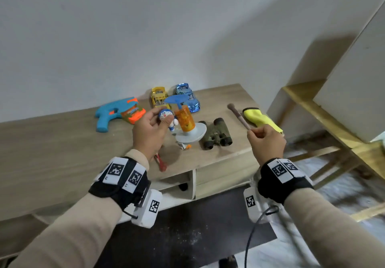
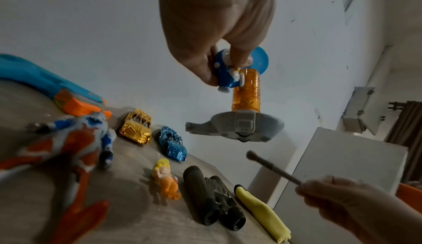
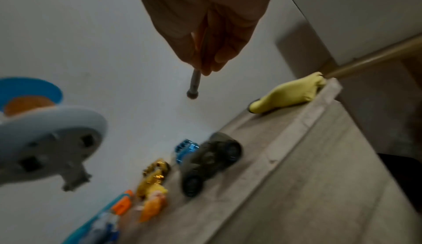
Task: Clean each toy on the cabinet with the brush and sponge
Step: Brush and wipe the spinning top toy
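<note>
Your left grip [image 1: 149, 129] holding figure toy [image 1: 183, 119] up above desk [image 1: 62, 142], in front of two cars [image 1: 175, 99] sitting at back by wall. Water gun [image 1: 118, 113] lying left of cars. Binoculars [image 1: 215, 135] lying right of raised toy, near front edge. Sponge [image 1: 260, 118] lying at right end of desk. Your right grip [image 1: 265, 142] holding brush [image 1: 238, 115] between binoculars and sponge, above desk. Small figure [image 2: 165, 179] lying just left of binoculars.
</note>
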